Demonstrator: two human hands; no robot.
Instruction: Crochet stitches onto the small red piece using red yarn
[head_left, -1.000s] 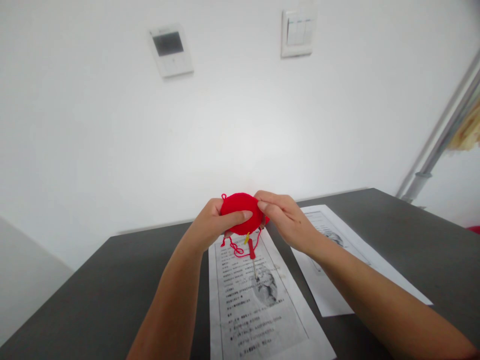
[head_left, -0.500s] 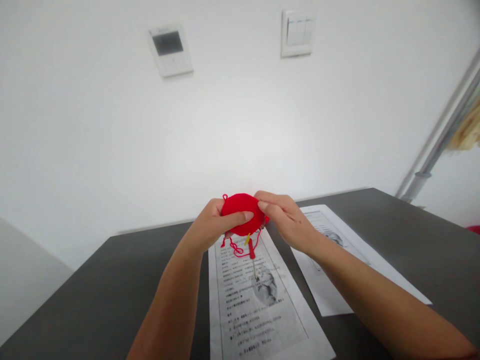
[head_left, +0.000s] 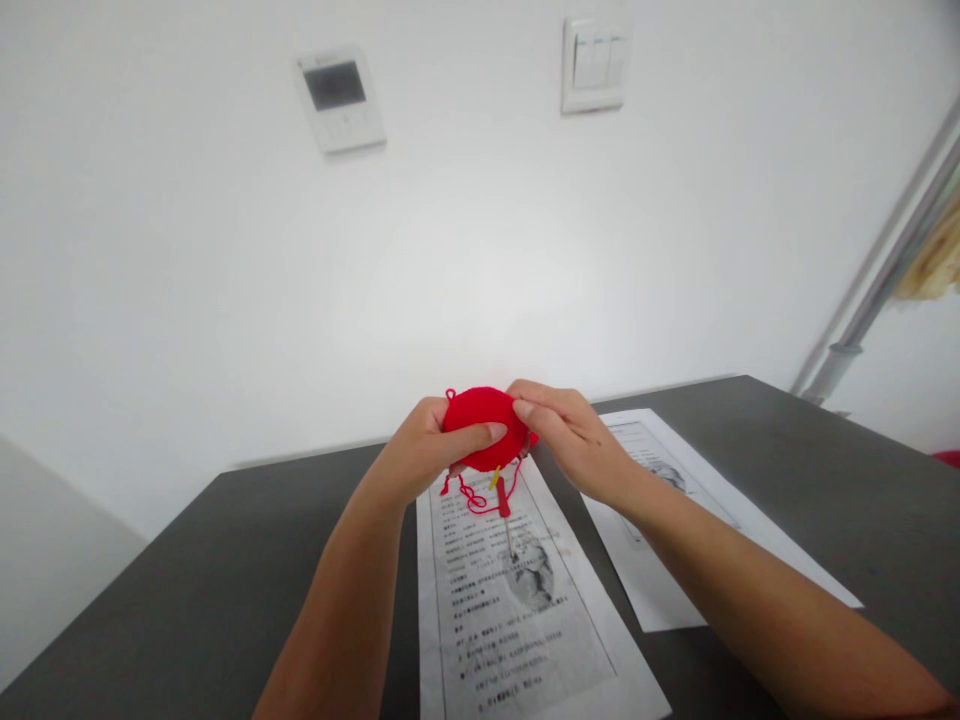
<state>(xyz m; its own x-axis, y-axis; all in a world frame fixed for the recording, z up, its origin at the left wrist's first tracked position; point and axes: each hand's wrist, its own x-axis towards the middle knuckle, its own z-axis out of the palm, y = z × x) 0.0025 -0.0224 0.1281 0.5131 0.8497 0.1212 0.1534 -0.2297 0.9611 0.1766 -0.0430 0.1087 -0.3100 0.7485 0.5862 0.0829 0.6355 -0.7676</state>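
Both hands hold a round red crocheted piece above the dark table. My left hand is closed on its left side, the thumb lying across its face and the other fingers behind it. My right hand pinches its right edge between thumb and index finger. A small yellow item, too small to name, shows just below the piece. Loose red yarn loops under it. A crochet hook with a red handle and thin metal shaft lies over the printed sheet.
A second printed sheet lies to the right, partly under my right forearm. The dark table meets a white wall behind, which carries a wall panel with a screen and a light switch. A grey pipe stands at the right.
My right thumb and fingertips have shifted very slightly left along the red piece's edge. Otherwise the hands, yarn and hook look the same.
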